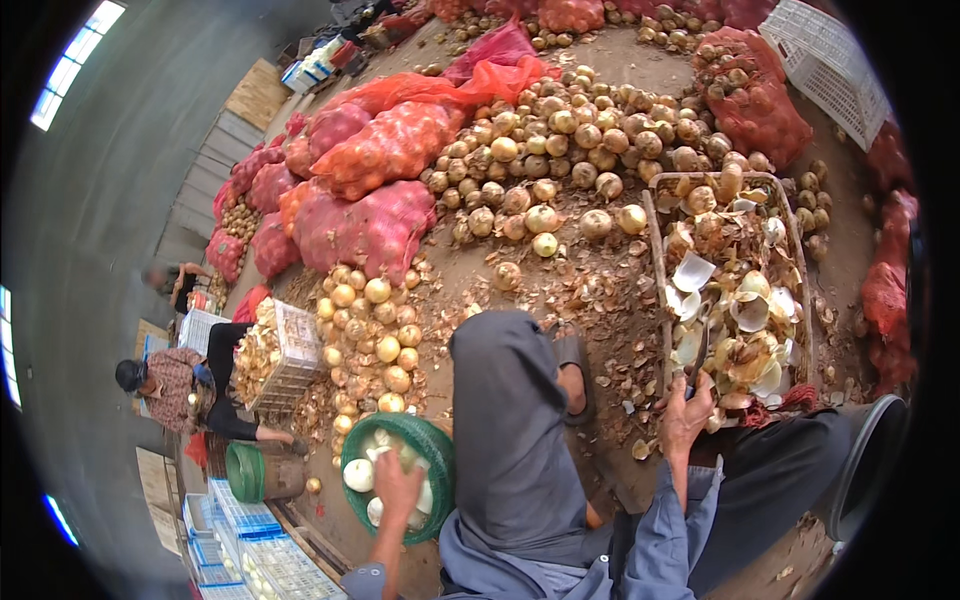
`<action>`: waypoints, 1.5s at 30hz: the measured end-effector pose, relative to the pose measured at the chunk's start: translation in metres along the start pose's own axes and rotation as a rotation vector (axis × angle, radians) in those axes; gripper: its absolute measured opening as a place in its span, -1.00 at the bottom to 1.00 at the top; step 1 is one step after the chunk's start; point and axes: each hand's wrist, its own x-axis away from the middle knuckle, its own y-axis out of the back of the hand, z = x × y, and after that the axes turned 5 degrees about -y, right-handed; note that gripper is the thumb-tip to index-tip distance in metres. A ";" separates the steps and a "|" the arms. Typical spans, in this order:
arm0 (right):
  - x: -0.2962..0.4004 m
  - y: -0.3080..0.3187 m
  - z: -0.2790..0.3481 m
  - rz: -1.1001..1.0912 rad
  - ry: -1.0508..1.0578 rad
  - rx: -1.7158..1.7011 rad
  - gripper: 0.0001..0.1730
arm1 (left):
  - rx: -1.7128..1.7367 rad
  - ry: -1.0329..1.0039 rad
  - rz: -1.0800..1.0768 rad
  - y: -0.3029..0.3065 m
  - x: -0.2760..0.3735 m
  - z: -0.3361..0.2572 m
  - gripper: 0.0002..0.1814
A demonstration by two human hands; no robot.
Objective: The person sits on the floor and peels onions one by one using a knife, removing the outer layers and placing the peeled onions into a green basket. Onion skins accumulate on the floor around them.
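Note:
My left hand (pixel 397 480) reaches into a green mesh-lined basket (pixel 439 442) beside my knee. It is blurred, and its fingers are partly hidden, so whether it grips anything is unclear. Several white peeled onions (pixel 358 475) lie around it in the basket. On the other side, my right hand (pixel 686 416) grips a knife (pixel 701 356) by its handle, blade pointing away from me. That hand is at the near edge of a plastic crate (pixel 801 277) full of onion skins and peelings (pixel 724 367).
A large heap of unpeeled onions (pixel 585 135) lies ahead, with red mesh sacks (pixel 360 225) to its left. Loose onions (pixel 386 349) spread beyond the basket. A seated person (pixel 176 382) works at left near a peelings crate (pixel 296 352). A bucket (pixel 870 465) stands at right.

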 end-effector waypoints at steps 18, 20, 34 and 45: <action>-0.012 -0.023 -0.042 -0.216 -0.294 -0.172 -0.80 | 0.106 -0.185 0.365 -0.336 -0.449 -0.135 -0.21; -0.012 -0.023 -0.044 -0.250 -0.297 -0.159 -0.78 | 0.069 -0.114 0.398 -0.359 -0.451 -0.138 -0.26; -0.013 -0.027 -0.030 -0.211 -0.332 -0.211 -0.81 | 1.185 0.338 0.492 -0.350 -0.381 -0.166 -0.40; 0.002 -0.026 0.065 0.204 -0.259 -0.507 -0.64 | 1.445 -0.425 0.943 -0.015 -0.384 -0.303 -0.11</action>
